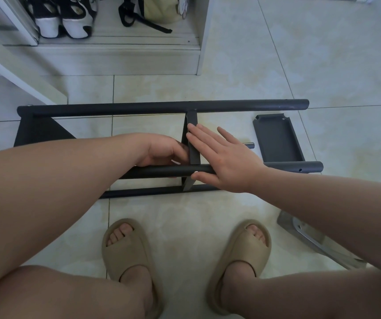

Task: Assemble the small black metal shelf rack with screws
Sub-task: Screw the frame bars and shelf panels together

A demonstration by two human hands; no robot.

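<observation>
Directly below the head camera, the black rack lies on pale floor tiles. Its long tubes run left to right across the picture, and their open ends point right. Much of the rack is covered. The left forearm hides most of the left end plate, and the right wrist crosses the nearer tubes, so their joints cannot be seen.

A narrow cross panel stands at the rack's middle, running from the far tube toward the viewer. The left hand sits against the panel's left face with its fingers curled inward. The fingertips are hidden behind the panel, so whether they grip anything cannot be told. The right hand lies flat with straight, spread fingers. Its fingers press on the panel's right face and its thumb lies over the near tube.

Right of the rack, a loose shelf tray lies flat, its near edge behind a tube. Nearer the viewer than the rack are two tan sandals. Beyond the rack, shoes are cut off by the top edge.
</observation>
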